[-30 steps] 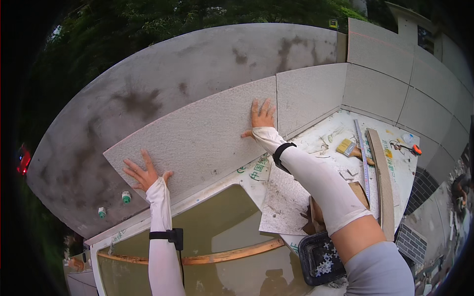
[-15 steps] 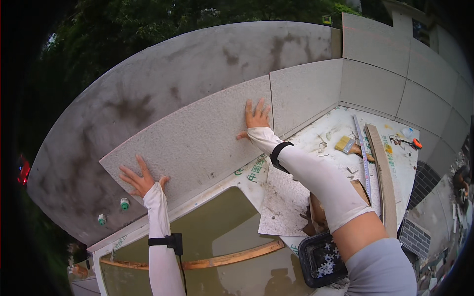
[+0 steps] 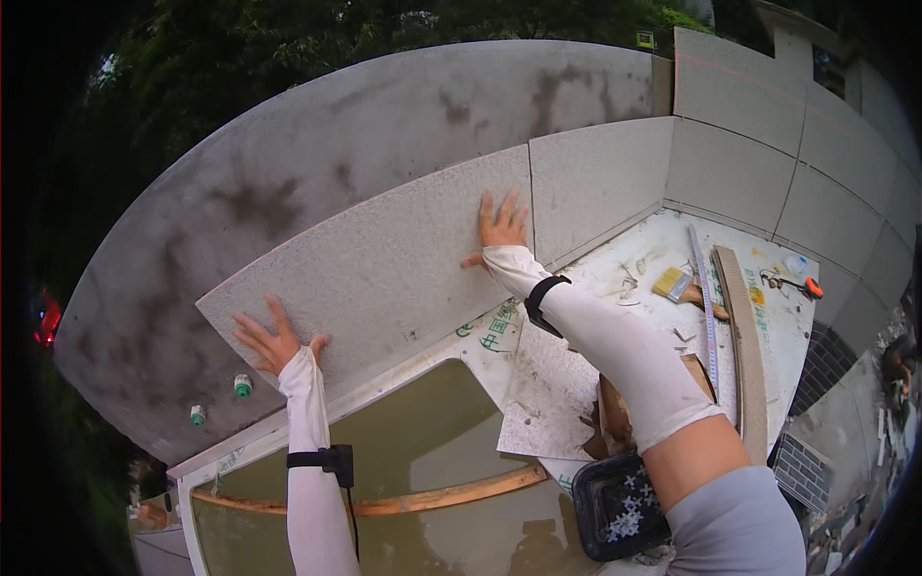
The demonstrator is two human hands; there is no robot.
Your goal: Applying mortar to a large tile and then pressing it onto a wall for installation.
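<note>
A long grey speckled tile (image 3: 394, 252) stands against the rough grey wall (image 3: 317, 158), its right end meeting a set tile (image 3: 600, 178) at a thin joint. My left hand (image 3: 274, 338) lies with fingers spread on the tile's lower left part. Close to that joint, my right hand (image 3: 502, 228) presses on the tile, fingers apart and thumb out to the left. Both palms are against the tile's face, and neither hand grips anything. Below my left hand, two green-and-white pipe fittings (image 3: 242, 386) stick out of the wall.
Under my arms is a white tub rim with murky water (image 3: 423, 432) and a wooden strip (image 3: 451, 493) across it. On the white board at right are a brush (image 3: 680, 286), a metal ruler (image 3: 704, 307), a narrow tile strip (image 3: 740, 336) and a black tray (image 3: 619, 547) of white cross spacers.
The view has shifted very slightly. Both hands stay flat on the tile, and the tile shows no clear movement.
</note>
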